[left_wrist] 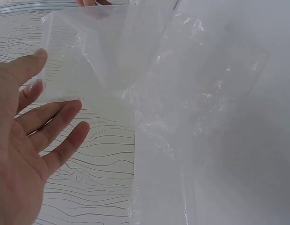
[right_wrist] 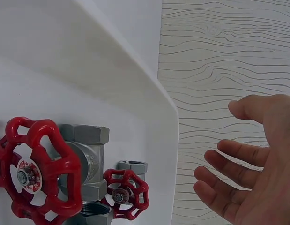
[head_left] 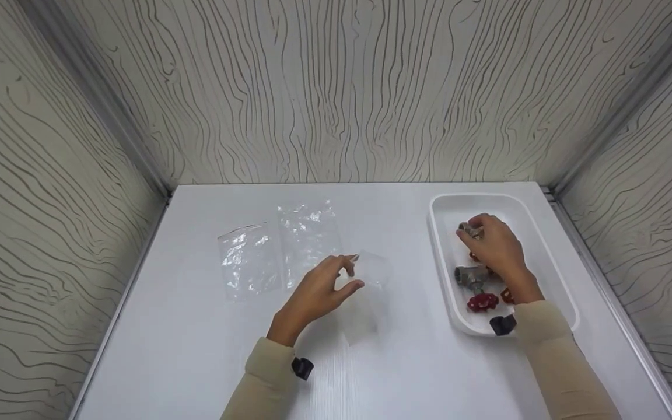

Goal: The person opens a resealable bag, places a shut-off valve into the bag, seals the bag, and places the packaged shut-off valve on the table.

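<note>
In the head view my left hand (head_left: 318, 289) holds a clear plastic bag (head_left: 368, 303) by its edge, near the middle of the table. The left wrist view shows the thumb and fingers of that hand (left_wrist: 30, 117) at the edge of the raised bag (left_wrist: 102, 51). My right hand (head_left: 496, 245) is over the white tray, thumb and fingers apart above a metal valve (head_left: 469, 229). Seen from the right wrist, this hand (right_wrist: 250, 164) has its fingers spread and holds nothing. Below it in the tray lie a large valve with a red handwheel (right_wrist: 44, 171) and a smaller one (right_wrist: 126, 194).
Two more clear bags, one at the left (head_left: 249, 262) and one beside it (head_left: 307, 233), lie flat on the white table (head_left: 184, 350). The tray (head_left: 438, 256) has raised walls and stands at the right. Wood-patterned panels (head_left: 336, 93) enclose the table's back and sides.
</note>
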{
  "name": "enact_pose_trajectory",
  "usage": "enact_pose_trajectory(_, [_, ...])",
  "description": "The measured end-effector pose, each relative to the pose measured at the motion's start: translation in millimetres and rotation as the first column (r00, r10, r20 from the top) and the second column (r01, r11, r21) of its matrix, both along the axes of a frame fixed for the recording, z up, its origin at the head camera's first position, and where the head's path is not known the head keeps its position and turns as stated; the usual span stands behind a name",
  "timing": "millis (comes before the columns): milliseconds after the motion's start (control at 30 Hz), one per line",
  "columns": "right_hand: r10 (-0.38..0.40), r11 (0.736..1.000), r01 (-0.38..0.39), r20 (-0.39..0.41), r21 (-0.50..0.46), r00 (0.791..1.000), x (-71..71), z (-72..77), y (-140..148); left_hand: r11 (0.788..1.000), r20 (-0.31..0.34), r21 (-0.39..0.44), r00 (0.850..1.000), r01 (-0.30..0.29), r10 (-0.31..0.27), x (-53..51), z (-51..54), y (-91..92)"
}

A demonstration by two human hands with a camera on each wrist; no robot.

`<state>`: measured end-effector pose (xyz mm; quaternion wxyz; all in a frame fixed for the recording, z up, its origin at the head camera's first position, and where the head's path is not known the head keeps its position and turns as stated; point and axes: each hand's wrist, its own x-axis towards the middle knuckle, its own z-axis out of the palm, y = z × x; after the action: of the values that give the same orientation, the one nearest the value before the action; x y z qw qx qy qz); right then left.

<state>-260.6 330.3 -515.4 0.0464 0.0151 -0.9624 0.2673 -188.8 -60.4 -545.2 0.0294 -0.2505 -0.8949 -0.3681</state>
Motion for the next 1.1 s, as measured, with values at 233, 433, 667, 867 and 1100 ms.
enact_pose_trajectory(233, [-0.028,1.000,0.027,0.034,0.011,0.999,-9.3,-9.5,9,1.000,-0.008,-0.013,1.000,-0.006,0.006,1.3,1.2,-0.5])
enact_pose_trajectory(433, [-0.046,0.999,0.046,0.060,0.010,0.997,-16.5,-18.4,17,1.000,-0.029,-0.017,1.000,0.005,-0.006,2.1,1.9,-1.5])
enact_pose_trajectory(667, [-0.076,0.997,0.075,0.084,0.004,0.994,-21.0,-28.9,20,0.999,-0.071,-0.030,0.997,0.026,-0.028,3.2,3.4,-2.3])
enact_pose_trajectory(867, [-0.108,0.993,0.102,0.118,0.050,0.987,-26.8,-39.7,24,0.999,-0.047,-0.035,0.999,0.022,-0.024,4.4,4.3,-1.3])
enact_pose_trajectory(1100, [-0.125,0.992,0.118,0.179,0.050,0.976,-30.2,-48.6,28,0.999,-0.066,-0.041,0.998,0.023,-0.025,5.2,4.6,-2.1])
